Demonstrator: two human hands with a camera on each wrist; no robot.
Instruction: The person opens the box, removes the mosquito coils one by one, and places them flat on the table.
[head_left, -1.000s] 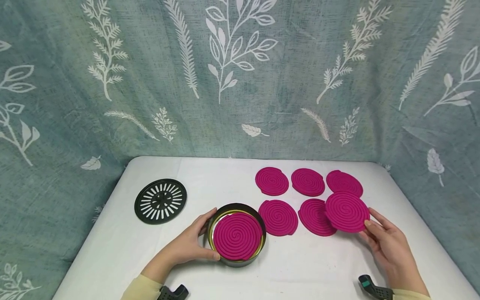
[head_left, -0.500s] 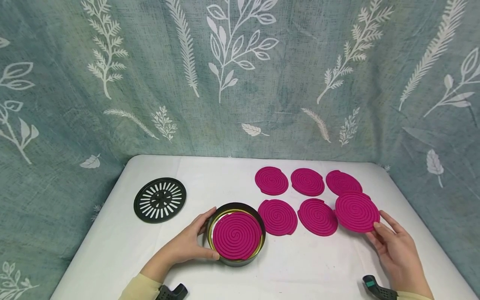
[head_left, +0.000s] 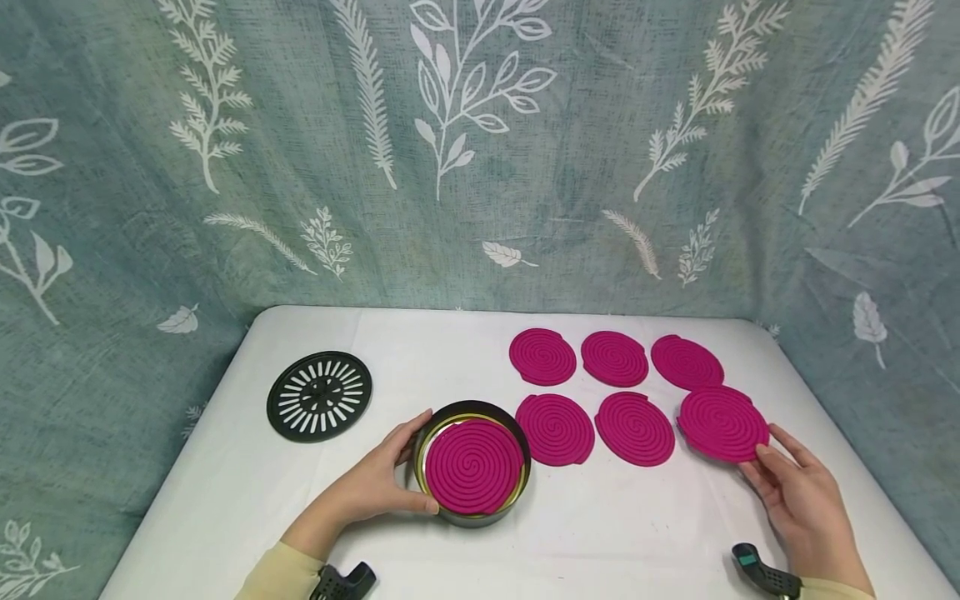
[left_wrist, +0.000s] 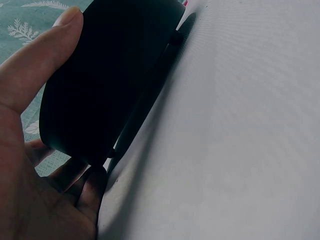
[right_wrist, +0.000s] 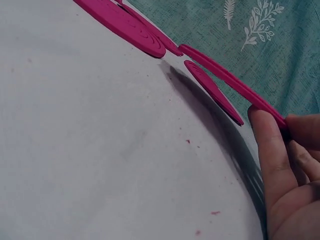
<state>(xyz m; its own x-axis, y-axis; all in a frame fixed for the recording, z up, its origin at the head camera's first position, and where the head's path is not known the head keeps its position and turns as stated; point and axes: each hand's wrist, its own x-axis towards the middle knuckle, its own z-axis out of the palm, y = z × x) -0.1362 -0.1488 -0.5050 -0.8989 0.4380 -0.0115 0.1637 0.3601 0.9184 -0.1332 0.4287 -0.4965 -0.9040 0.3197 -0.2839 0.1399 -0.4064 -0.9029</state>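
I've got the right hand (head_left: 806, 492) pinching a magenta coil (head_left: 723, 423) by its edge, raised off the tabletop (head_left: 615, 542); five loose coils (head_left: 554, 429) lie left of and beyond it. My left hand (head_left: 375, 483) clamps a round tin (head_left: 474, 407), another coil (head_left: 474, 467) inside. Slotted black disc (head_left: 320, 397): beyond that hand, leftward.

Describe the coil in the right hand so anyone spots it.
Go to the right side of the white table, where the right hand reaches in. It pinches the edge of a magenta spiral coil at the nearer row's right end. Five similar coils lie flat, another sits in the round black container; only this one is held up.
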